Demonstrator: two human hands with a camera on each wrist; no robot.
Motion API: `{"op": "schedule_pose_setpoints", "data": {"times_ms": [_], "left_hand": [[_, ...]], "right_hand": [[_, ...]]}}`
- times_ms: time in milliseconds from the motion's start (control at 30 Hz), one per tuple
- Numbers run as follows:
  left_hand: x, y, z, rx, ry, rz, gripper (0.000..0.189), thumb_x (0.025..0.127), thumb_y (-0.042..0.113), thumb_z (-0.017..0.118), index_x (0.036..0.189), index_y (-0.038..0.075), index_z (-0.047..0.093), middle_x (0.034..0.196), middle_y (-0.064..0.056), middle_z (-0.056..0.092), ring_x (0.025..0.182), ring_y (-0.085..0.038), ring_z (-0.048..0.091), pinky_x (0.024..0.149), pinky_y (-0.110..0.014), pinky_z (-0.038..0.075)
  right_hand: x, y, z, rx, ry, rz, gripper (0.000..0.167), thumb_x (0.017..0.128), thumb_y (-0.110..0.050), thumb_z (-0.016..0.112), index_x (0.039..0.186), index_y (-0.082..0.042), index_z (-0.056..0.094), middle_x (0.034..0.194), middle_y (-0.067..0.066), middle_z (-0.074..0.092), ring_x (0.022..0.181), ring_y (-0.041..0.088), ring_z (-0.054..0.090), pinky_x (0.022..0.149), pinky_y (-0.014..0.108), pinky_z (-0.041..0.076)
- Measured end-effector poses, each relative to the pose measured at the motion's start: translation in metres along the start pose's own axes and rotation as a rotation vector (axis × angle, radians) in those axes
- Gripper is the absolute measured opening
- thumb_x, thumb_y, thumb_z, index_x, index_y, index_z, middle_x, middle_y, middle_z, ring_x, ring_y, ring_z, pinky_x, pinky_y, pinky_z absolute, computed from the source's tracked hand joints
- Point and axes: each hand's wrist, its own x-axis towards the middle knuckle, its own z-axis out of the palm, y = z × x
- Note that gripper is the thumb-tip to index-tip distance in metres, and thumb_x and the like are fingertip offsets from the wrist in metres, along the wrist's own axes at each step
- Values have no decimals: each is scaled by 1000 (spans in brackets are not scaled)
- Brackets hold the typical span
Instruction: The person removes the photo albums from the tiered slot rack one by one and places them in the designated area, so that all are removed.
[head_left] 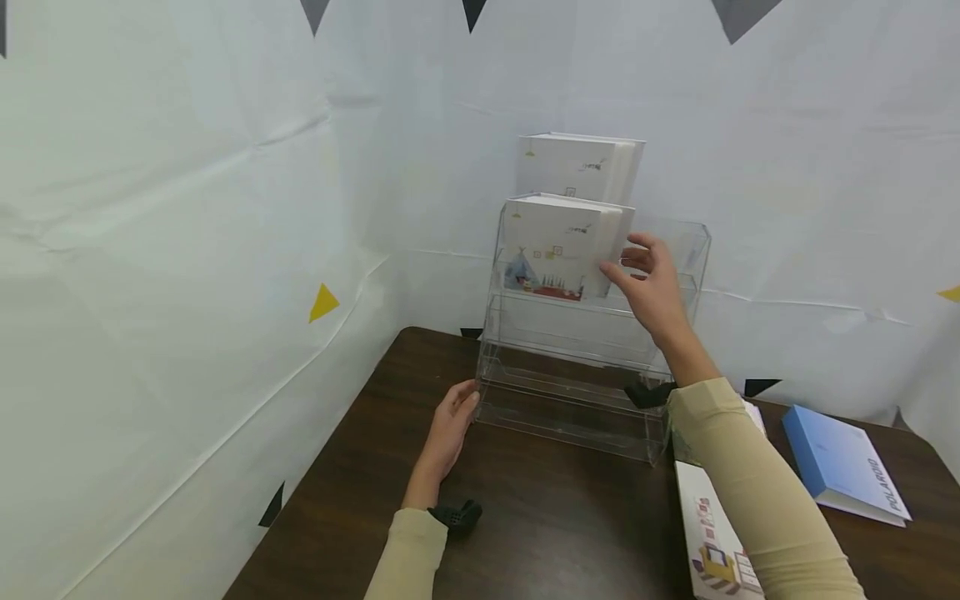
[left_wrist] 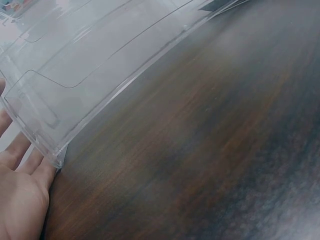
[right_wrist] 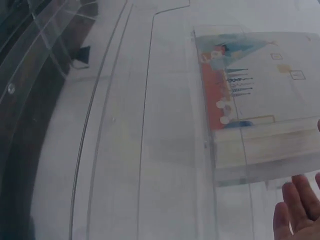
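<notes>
A clear acrylic tiered rack (head_left: 570, 335) stands on the dark wood table. On an upper tier leans a white photo album (head_left: 551, 246) with a printed tent scene; a similar white album (head_left: 562, 164) rises behind it on the top tier. My right hand (head_left: 651, 279) is at the front album's right edge, thumb and fingers spread apart. In the right wrist view its fingers (right_wrist: 299, 202) lie just beside the album's edge (right_wrist: 270, 150). Down at the rack's lower left corner, my left hand (head_left: 452, 423) rests its extended fingers against the clear side (left_wrist: 60, 145).
Right of the rack lies a blue album (head_left: 847, 462) marked POLAROID. Another white illustrated album (head_left: 705, 525) lies closer, partly covered by the right sleeve (head_left: 757, 492). White sheeting (head_left: 225, 250) hangs behind and to the left of the table (head_left: 360, 492).
</notes>
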Motion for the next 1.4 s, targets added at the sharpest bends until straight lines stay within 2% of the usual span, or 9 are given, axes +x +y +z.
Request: {"op": "schedule_pose_setpoints", "data": {"times_ms": [167, 267, 500, 800, 967, 1200, 1300, 1400], "left_hand": [[1, 0, 1, 1, 0, 2, 53, 114, 35, 56, 159, 9, 45, 166, -16, 44, 159, -34, 38, 132, -57, 30], [1, 1, 1, 1, -4, 3, 52, 115, 35, 55, 159, 8, 45, 166, -16, 44, 158, -33, 39, 133, -56, 30], [0, 0, 0, 3, 6, 14, 51, 115, 33, 54, 159, 8, 45, 165, -17, 45, 157, -34, 40, 132, -56, 31], [1, -3, 3, 3, 14, 20, 52, 115, 33, 54, 159, 6, 45, 165, -18, 45, 158, -35, 40, 132, -58, 31], [1, -4, 4, -6, 11, 36, 51, 115, 32, 54, 158, 6, 45, 164, -18, 46, 157, -35, 41, 132, -58, 31], [2, -3, 8, -11, 6, 42, 50, 115, 32, 54, 158, 6, 46, 163, -18, 47, 156, -35, 43, 130, -59, 33], [2, -3, 11, -10, 5, 39, 49, 115, 31, 54, 157, 6, 47, 163, -18, 47, 155, -35, 43, 130, -58, 34], [3, -4, 14, -8, 3, 32, 49, 115, 32, 54, 157, 7, 47, 164, -17, 47, 155, -34, 43, 130, -57, 35]], "right_hand": [[8, 5, 7, 69, -33, 32, 60, 103, -37, 75, 153, -11, 52, 149, 15, 62, 126, 11, 60, 106, 35, 50], [12, 6, 10, 135, -51, 63, 55, 103, -36, 76, 148, -12, 56, 146, 11, 64, 123, 7, 61, 107, 35, 50], [18, 8, 17, 244, -93, 87, 52, 104, -30, 75, 148, -10, 57, 150, 12, 64, 130, 11, 63, 117, 47, 46], [21, 12, 22, 272, -126, 51, 52, 105, -26, 74, 152, -12, 56, 151, 13, 65, 129, 12, 66, 117, 47, 48], [22, 9, 25, 280, -115, 57, 52, 106, -28, 73, 152, -13, 55, 152, 12, 64, 130, 14, 64, 118, 48, 47], [24, 7, 33, 379, -85, 44, 51, 105, -22, 73, 152, -13, 54, 154, 11, 61, 133, 16, 64, 114, 45, 50], [24, 6, 33, 383, -69, 35, 50, 105, -21, 73, 151, -14, 55, 152, 10, 63, 131, 15, 65, 111, 43, 52], [22, 5, 31, 360, -70, 25, 50, 105, -21, 73, 151, -15, 54, 153, 10, 63, 132, 15, 65, 113, 46, 52]]}}
